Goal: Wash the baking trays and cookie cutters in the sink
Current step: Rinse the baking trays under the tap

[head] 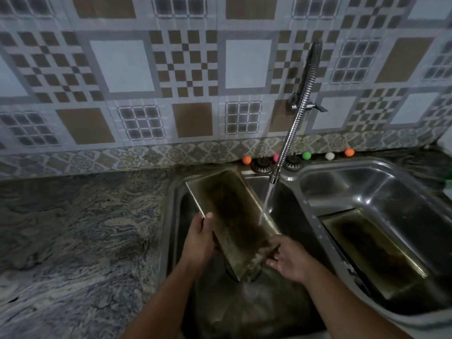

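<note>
The left hand (199,237) is gripping the left long edge of a rectangular baking tray (234,216), with the thumb lying over the rim and the fingers curled underneath. The right hand (291,261) is supporting the near right corner of the same tray; its fingers are lying fairly straight under the corner, palm turned upward, and are not curling round the rim. The tray is being held tilted above the left basin (288,216) of a double stainless-steel sink, with its far end raised and its near end lowered. The tray's inner surface is facing up and is showing dark brown staining.

A stream of water (267,200) is falling from the nozzle of a flexible coiled chrome tap (297,118) and is striking the right long edge of the tray. Water is running off the near end into the basin.

A second baking tray (371,250), similarly stained, is leaning inside the right basin (367,182) against its left wall.

The tap is mounted on the patterned tiled wall (122,64) behind the sink. Small coloured balls, orange (247,160), green (306,155), white (329,156) and orange (349,152), are sitting along the far ledge. A marbled stone worktop (80,228) is extending to the left of the sink.
</note>
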